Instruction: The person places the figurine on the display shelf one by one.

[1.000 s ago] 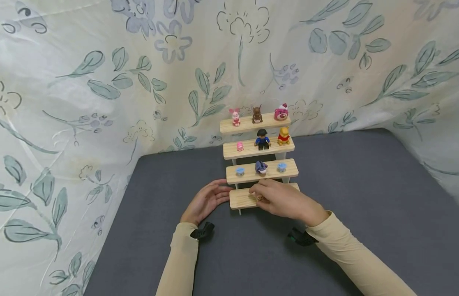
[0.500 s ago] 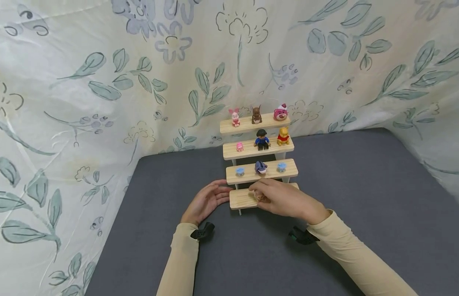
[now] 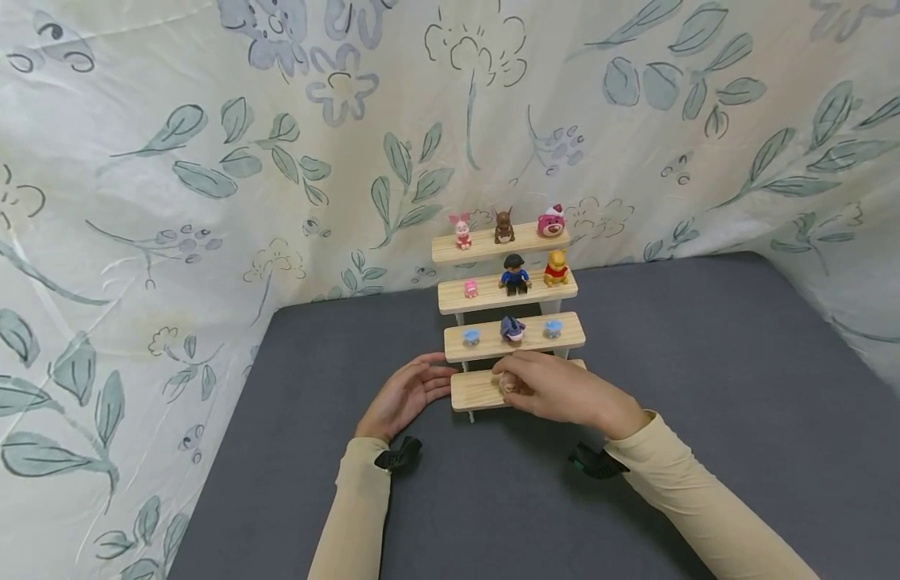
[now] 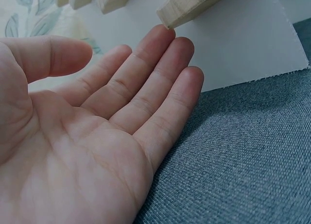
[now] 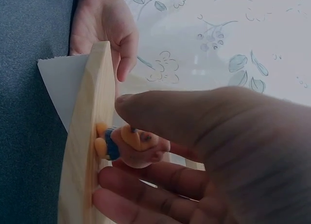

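Note:
A small toy figurine [image 5: 138, 148] with orange feet, blue bottoms and a pinkish head stands on the lowest wooden shelf [image 3: 473, 393]. My right hand [image 3: 558, 391] curls around it, thumb on one side and fingers on the other; in the right wrist view two fingertips rest near the board. The head view shows only part of the figurine between the fingers. At the shelf's left end, my left hand [image 3: 406, 396] lies palm up with fingers extended. In the left wrist view its fingertips [image 4: 163, 34] touch the board's corner, and nothing is held.
Above rise three more steps of the rack, bearing a purple donkey figure [image 3: 512, 329], two light-blue pieces, a blue-shirted figure [image 3: 515, 275], a yellow bear [image 3: 556, 268] and several others. A dark grey cloth [image 3: 682, 354] covers the table, and a floral curtain [image 3: 333, 185] hangs behind.
My right hand has shifted very slightly to the right, showing more of the figurine between its fingers. The left hand stays put at the shelf's end.

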Demonstrator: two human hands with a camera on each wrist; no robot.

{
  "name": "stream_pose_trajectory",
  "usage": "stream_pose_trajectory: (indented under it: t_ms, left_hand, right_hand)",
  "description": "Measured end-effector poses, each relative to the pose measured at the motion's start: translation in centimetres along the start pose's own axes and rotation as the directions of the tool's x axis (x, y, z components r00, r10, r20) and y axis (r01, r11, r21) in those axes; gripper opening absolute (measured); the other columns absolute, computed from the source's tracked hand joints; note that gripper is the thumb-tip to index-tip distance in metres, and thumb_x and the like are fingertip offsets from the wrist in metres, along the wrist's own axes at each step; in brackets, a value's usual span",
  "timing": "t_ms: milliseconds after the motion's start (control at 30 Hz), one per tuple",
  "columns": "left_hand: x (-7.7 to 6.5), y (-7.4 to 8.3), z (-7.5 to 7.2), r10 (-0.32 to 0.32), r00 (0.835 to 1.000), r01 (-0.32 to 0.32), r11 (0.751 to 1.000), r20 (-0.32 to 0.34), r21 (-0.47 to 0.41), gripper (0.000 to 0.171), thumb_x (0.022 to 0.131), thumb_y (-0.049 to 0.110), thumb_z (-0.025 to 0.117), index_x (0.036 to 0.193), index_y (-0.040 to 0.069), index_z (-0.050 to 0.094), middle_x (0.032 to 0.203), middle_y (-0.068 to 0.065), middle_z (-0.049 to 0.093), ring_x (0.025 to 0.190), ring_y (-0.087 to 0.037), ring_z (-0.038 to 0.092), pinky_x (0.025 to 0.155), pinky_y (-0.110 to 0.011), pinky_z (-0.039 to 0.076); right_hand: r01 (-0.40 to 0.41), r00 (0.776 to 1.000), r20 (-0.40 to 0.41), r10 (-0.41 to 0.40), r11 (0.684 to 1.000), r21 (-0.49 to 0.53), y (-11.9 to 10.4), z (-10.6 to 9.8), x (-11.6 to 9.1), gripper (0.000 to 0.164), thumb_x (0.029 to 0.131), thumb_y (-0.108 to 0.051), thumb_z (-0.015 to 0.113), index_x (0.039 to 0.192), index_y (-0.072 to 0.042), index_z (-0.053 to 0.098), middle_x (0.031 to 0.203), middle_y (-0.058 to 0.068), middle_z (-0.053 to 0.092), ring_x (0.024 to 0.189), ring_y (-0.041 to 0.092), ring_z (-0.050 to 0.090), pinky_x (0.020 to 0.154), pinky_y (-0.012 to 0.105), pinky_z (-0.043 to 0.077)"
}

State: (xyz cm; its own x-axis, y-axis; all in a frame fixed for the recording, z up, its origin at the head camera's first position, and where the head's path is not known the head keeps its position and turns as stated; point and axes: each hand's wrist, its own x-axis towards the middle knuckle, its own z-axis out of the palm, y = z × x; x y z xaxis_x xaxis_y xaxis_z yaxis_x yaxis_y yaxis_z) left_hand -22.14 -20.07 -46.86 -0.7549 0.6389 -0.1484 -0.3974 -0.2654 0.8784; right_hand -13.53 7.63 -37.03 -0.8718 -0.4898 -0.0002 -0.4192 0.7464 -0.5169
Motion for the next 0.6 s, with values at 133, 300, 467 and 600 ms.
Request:
stream_pose_trajectory:
  t_ms: [133, 300, 467, 600]
  left_hand:
    - [-0.1, -0.2, -0.2, -0.001, 1.000, 0.001, 1.000, 0.009, 0.003, 0.032, 0.111, 0.020, 0.037, 0.138, 0.007, 0.049, 0.122, -0.009, 0.067, 0.117, -0.022, 0.066, 0.102, -0.033, 0.055]
    - [-0.2, 0.0, -0.8, 0.008, 1.000, -0.008, 1.000, 0.013, 0.011, 0.033, 0.111, 0.020, 0.036, 0.139, 0.008, 0.049, 0.121, -0.007, 0.068, 0.116, -0.020, 0.066, 0.102, -0.033, 0.055]
    - [-0.1, -0.4, -1.3, 0.029, 1.000, -0.028, 1.000, 0.003, -0.010, 0.033, 0.112, 0.022, 0.037, 0.139, 0.008, 0.049, 0.120, -0.008, 0.069, 0.116, -0.020, 0.067, 0.101, -0.033, 0.056]
    - [0.1, -1.1, -1.7, 0.037, 0.999, -0.037, 0.999, 0.006, -0.029, 0.033, 0.112, 0.021, 0.034, 0.138, 0.009, 0.051, 0.120, -0.007, 0.069, 0.116, -0.020, 0.067, 0.102, -0.034, 0.055]
  right_hand:
    - [0.007, 1.000, 0.016, -0.007, 1.000, 0.001, 0.1, 0.0, -0.3, 0.032, 0.097, -0.020, 0.070, 0.127, -0.012, 0.065, 0.110, -0.003, 0.064, 0.087, 0.006, 0.057, 0.075, 0.026, 0.052]
    - [0.030, 0.998, 0.061, -0.032, 0.999, 0.021, -0.1, -0.3, -0.1, 0.042, 0.096, -0.020, 0.071, 0.136, -0.013, 0.059, 0.115, 0.000, 0.060, 0.086, 0.013, 0.058, 0.072, 0.025, 0.049]
    - [-0.011, 0.991, 0.135, 0.003, 0.998, 0.060, -0.3, -0.8, 0.3, 0.049, 0.097, -0.023, 0.070, 0.142, -0.014, 0.052, 0.117, 0.002, 0.057, 0.089, 0.018, 0.057, 0.075, 0.029, 0.047]
    - [-0.055, 0.981, 0.188, 0.040, 0.996, 0.074, -0.1, -0.9, 0.4, 0.054, 0.097, -0.026, 0.070, 0.145, -0.015, 0.047, 0.130, 0.006, 0.055, 0.099, 0.018, 0.058, 0.081, 0.034, 0.050]
